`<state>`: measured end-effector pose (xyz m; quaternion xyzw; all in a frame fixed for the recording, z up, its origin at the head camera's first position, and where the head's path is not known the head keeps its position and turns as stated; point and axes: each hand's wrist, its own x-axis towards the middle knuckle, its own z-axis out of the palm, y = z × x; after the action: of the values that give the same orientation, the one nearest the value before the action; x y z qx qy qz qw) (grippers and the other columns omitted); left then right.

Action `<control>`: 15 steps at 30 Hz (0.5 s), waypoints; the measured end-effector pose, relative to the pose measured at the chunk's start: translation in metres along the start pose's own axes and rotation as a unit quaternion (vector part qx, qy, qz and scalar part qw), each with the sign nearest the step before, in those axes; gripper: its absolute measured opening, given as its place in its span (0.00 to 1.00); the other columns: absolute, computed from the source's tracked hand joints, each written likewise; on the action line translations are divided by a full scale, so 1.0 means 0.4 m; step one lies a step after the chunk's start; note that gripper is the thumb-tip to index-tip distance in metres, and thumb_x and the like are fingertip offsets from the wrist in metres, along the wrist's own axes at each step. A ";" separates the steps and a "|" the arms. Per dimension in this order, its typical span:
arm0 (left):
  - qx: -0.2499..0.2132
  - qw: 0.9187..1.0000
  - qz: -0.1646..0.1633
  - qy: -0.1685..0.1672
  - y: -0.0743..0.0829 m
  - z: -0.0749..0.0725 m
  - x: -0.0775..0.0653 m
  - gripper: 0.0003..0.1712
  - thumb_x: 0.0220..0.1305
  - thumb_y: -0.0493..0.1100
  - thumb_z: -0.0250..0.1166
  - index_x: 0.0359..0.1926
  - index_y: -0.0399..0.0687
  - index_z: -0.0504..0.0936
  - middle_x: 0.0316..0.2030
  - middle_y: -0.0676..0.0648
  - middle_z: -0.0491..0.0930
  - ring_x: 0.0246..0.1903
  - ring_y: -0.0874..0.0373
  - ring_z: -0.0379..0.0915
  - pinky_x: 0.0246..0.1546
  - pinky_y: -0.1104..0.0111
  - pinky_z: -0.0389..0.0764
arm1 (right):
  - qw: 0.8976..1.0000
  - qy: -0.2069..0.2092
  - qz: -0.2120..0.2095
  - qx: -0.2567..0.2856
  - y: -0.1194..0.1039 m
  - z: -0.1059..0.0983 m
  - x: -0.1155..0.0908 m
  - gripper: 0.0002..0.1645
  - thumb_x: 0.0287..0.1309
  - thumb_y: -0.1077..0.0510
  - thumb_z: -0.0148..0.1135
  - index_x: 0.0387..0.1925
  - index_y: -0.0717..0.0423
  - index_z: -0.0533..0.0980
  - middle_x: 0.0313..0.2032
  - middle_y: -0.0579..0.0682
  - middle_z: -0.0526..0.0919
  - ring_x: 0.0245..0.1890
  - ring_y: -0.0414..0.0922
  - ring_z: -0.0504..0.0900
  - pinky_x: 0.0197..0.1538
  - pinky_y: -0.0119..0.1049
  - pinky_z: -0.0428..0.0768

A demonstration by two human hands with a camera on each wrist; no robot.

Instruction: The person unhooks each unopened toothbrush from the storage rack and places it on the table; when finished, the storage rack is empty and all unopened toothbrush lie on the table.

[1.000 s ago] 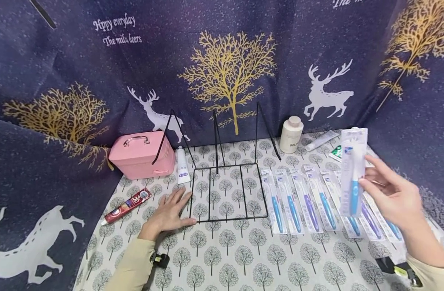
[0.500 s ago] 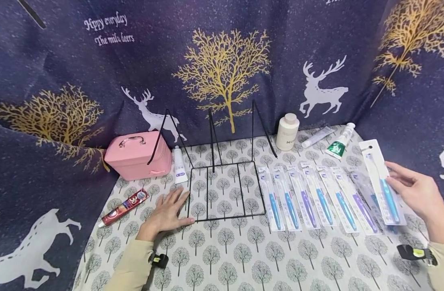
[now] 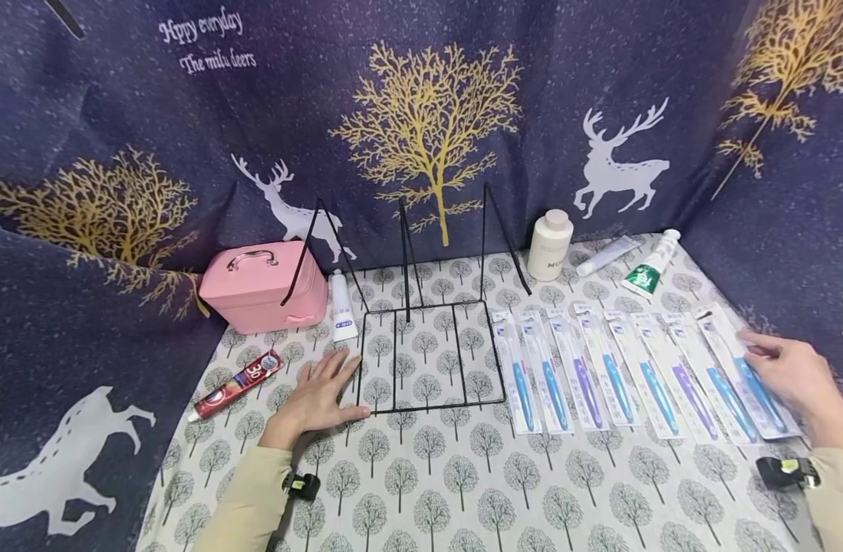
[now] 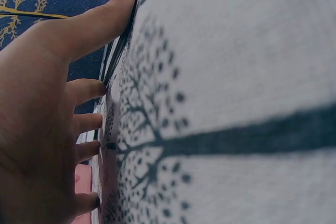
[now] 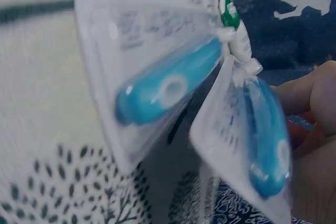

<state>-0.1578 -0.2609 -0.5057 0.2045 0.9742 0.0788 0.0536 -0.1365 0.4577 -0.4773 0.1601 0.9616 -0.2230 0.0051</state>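
Observation:
My right hand (image 3: 794, 376) pinches the right edge of a packaged blue toothbrush (image 3: 761, 395) at the right end of a row of several packaged toothbrushes. In the right wrist view this toothbrush (image 5: 266, 145) stands tilted in its clear pack, beside a neighbouring blue toothbrush (image 5: 168, 85). The row lies side by side, with blue and purple handles. My left hand (image 3: 317, 399) rests on the cloth with fingers spread, its thumb at the front left corner of a black wire rack (image 3: 428, 409). The left wrist view shows the left hand (image 4: 58, 98) holding nothing.
Behind the rack's left side stand a pink case (image 3: 265, 287) and a white toothpaste tube (image 3: 343, 307). A red toothpaste box (image 3: 238, 385) lies left. At the back right are a cream bottle (image 3: 550, 245), a grey-white tube (image 3: 607, 255) and a green-white tube (image 3: 652, 264).
My right hand has carried the packaged toothbrush rightward and down from above the row to its right end. The left hand stays by the rack.

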 end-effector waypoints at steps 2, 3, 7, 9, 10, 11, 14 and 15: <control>-0.001 1.000 -0.002 -0.002 0.002 -0.001 -0.004 0.57 0.44 0.80 0.52 0.71 0.59 0.47 0.72 0.46 0.40 0.69 0.42 0.39 0.63 0.38 0.43 | 1.000 0.004 0.004 -0.010 0.007 0.004 0.004 0.28 0.62 0.55 0.51 0.61 0.62 0.62 0.47 0.72 0.74 0.44 0.70 0.67 0.45 0.66 0.64; -0.001 1.000 -0.002 -0.002 0.003 -0.001 -0.006 0.57 0.44 0.79 0.52 0.71 0.59 0.48 0.72 0.46 0.40 0.69 0.42 0.39 0.63 0.38 0.43 | 1.000 0.008 0.004 -0.015 0.009 0.005 0.006 0.28 0.61 0.56 0.51 0.61 0.62 0.63 0.47 0.72 0.74 0.44 0.70 0.67 0.47 0.67 0.62; 0.002 1.000 -0.003 0.000 0.004 0.001 -0.012 0.57 0.44 0.80 0.51 0.71 0.59 0.48 0.71 0.46 0.41 0.69 0.41 0.40 0.63 0.38 0.44 | 0.999 0.017 -0.004 -0.030 0.018 0.011 0.008 0.26 0.58 0.59 0.53 0.58 0.64 0.66 0.42 0.70 0.78 0.44 0.72 0.66 0.51 0.69 0.57; 0.000 1.000 -0.003 -0.002 0.003 0.001 -0.015 0.57 0.44 0.80 0.51 0.71 0.59 0.48 0.71 0.45 0.41 0.69 0.41 0.39 0.63 0.38 0.43 | 0.999 0.019 -0.005 -0.039 0.021 0.016 0.008 0.25 0.58 0.59 0.54 0.56 0.65 0.67 0.37 0.68 0.80 0.40 0.69 0.69 0.49 0.69 0.59; -0.001 1.000 -0.004 -0.004 0.004 0.001 -0.017 0.57 0.44 0.80 0.51 0.71 0.59 0.48 0.71 0.45 0.41 0.69 0.41 0.39 0.63 0.38 0.43 | 0.999 0.017 -0.004 -0.043 0.023 0.018 0.008 0.25 0.58 0.59 0.54 0.56 0.66 0.68 0.37 0.67 0.80 0.38 0.68 0.69 0.48 0.68 0.59; -0.002 1.000 -0.005 -0.006 0.004 0.001 -0.018 0.57 0.44 0.80 0.51 0.71 0.59 0.48 0.71 0.45 0.40 0.69 0.41 0.39 0.64 0.38 0.42 | 0.999 0.017 -0.002 -0.049 0.024 0.019 0.008 0.24 0.57 0.59 0.54 0.55 0.66 0.69 0.36 0.67 0.80 0.36 0.67 0.70 0.47 0.67 0.61; -0.006 1.000 -0.004 -0.005 0.007 0.002 -0.019 0.57 0.44 0.80 0.51 0.71 0.58 0.48 0.71 0.45 0.41 0.69 0.41 0.39 0.63 0.38 0.42 | 0.996 0.030 -0.011 -0.086 0.022 0.022 0.010 0.23 0.53 0.59 0.54 0.51 0.67 0.71 0.37 0.70 0.77 0.32 0.68 0.70 0.37 0.62 0.66; -0.006 1.000 -0.003 -0.005 0.008 0.001 -0.019 0.57 0.45 0.80 0.51 0.71 0.58 0.48 0.71 0.45 0.41 0.69 0.41 0.39 0.63 0.38 0.42 | 0.995 0.030 -0.011 -0.096 0.020 0.022 0.009 0.23 0.52 0.59 0.55 0.50 0.67 0.71 0.40 0.72 0.76 0.34 0.70 0.70 0.35 0.61 0.67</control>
<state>-0.1494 -0.2611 -0.5051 0.2017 0.9740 0.0832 0.0602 -0.1379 0.4618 -0.4891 0.1548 0.9800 -0.1244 -0.0112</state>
